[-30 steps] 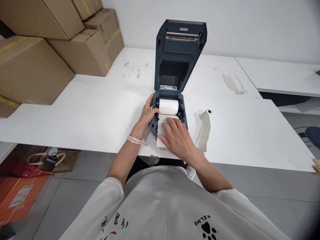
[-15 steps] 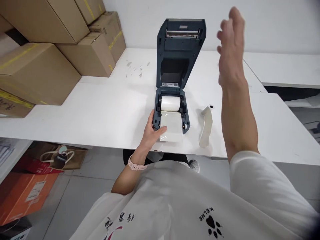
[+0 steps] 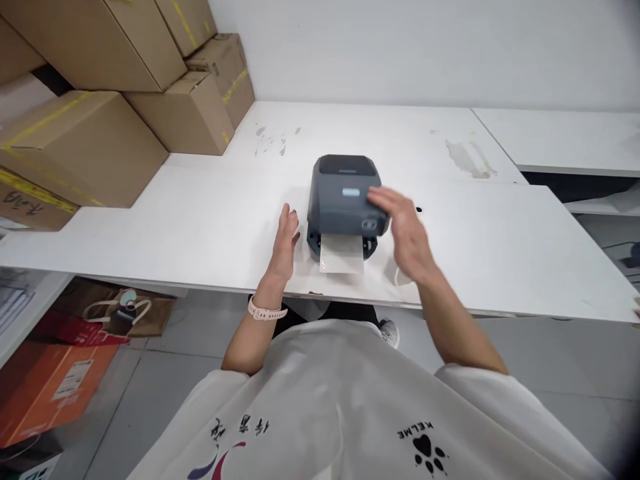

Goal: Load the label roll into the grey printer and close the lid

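A dark grey label printer (image 3: 343,200) sits on the white table (image 3: 200,220) with its lid down. A strip of white label paper (image 3: 341,255) sticks out of its front slot. My right hand (image 3: 403,230) lies at the lid's right front corner with its fingers stretched out and a little blurred. Just left of the printer, my left hand (image 3: 285,243) hovers flat with its fingers extended and holds nothing. A pink watch band circles my left wrist (image 3: 267,309).
Several stacked cardboard boxes (image 3: 100,100) fill the table's back left. A loose paper strip (image 3: 400,275) lies partly hidden behind my right hand. An orange box (image 3: 45,393) and a bag (image 3: 120,313) sit on the floor to the left. A second white table (image 3: 565,140) stands at the right.
The printer lid has gone from upright to shut, hiding the paper roll. My right hand came down from high in the air onto the lid. My left hand let go of the paper.
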`<state>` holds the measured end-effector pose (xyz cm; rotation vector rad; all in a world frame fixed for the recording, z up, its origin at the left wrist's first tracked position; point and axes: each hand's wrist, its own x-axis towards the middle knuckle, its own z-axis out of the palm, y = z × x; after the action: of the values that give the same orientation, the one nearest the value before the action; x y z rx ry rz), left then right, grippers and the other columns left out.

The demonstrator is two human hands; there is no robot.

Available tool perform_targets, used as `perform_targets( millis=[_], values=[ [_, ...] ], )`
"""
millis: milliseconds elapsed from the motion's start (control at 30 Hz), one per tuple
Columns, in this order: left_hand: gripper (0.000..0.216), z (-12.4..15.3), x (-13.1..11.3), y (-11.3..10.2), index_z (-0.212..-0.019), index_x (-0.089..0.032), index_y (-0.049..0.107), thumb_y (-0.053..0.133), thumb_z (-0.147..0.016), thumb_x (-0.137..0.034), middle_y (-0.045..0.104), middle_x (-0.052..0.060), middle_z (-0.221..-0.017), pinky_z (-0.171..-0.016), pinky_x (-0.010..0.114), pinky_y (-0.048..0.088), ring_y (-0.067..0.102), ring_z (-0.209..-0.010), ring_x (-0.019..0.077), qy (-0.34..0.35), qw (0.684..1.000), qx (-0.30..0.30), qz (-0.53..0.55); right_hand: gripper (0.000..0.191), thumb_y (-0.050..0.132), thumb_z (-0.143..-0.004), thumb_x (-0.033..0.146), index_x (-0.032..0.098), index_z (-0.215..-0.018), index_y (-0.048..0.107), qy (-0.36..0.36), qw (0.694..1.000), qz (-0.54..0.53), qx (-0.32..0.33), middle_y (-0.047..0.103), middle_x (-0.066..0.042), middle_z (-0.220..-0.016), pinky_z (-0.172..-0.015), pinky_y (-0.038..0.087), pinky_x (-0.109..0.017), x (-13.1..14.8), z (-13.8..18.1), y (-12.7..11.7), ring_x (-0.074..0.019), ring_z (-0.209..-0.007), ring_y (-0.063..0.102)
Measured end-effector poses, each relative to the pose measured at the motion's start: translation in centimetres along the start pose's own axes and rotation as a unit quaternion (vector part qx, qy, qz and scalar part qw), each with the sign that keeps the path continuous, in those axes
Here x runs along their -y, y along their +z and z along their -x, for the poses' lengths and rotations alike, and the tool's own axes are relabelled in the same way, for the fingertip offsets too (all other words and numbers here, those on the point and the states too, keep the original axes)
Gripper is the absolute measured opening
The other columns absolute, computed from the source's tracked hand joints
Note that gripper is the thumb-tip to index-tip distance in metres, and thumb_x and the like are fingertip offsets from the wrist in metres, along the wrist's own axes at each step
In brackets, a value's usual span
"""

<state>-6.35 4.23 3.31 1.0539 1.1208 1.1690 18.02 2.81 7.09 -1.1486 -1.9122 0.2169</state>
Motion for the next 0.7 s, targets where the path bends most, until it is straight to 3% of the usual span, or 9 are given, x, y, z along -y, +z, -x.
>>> perform_targets(
  millis=[67,167,400,700],
  values=[
    [0.084,-0.4,-0.7,0.7,-0.164,-0.040,0.022,0.049,-0.092,-0.074,0.019,0.000,-0.177,-0.132,0.044,0.026,0.017,-0.165,0.0272,0.023,0.999,0.004,-0.025,0.056,0.022,-0.110,0.051,0.027,-0.153,0.050,-0.022,0.999,0.045,0.002,0.057,-0.008,-0.154,-0.123,0.038,-0.059,0.6,2.6,1.4,-0.0290,-0.152,0.044],
    [0.088,-0.9,-0.9,1.9,-0.163,-0.039,0.023,0.062,-0.090,-0.066,0.019,-0.001,-0.177,-0.132,0.043,0.025,0.012,-0.166,0.0281,0.017,0.999,0.020,-0.030,0.054,0.026,-0.110,0.045,0.027,-0.158,0.043,-0.018,0.994,0.103,-0.028,0.056,-0.012,-0.154,-0.121,0.040,-0.059,0.7,3.9,3.0,-0.0309,-0.153,0.043],
    [0.095,-0.4,1.2,2.1,-0.165,-0.031,0.019,0.068,-0.087,-0.056,0.036,0.009,-0.170,-0.128,0.043,0.034,0.035,-0.158,0.0302,-0.030,0.999,0.032,0.011,0.043,0.034,-0.108,0.034,0.025,-0.144,0.056,-0.017,0.990,0.101,-0.092,0.064,-0.012,-0.143,-0.117,0.046,-0.055,0.3,4.9,5.1,-0.0293,-0.146,0.051],
    [0.076,-0.1,2.0,2.8,-0.149,-0.024,0.049,0.070,-0.084,-0.059,0.056,0.012,-0.156,-0.121,0.048,0.041,0.048,-0.148,0.0347,0.030,0.999,0.002,0.010,0.050,0.025,-0.108,0.037,0.027,-0.145,0.056,-0.001,0.989,0.089,-0.119,0.065,-0.013,-0.137,-0.114,0.046,-0.061,-0.1,5.4,6.2,-0.0330,-0.142,0.053]
  ],
)
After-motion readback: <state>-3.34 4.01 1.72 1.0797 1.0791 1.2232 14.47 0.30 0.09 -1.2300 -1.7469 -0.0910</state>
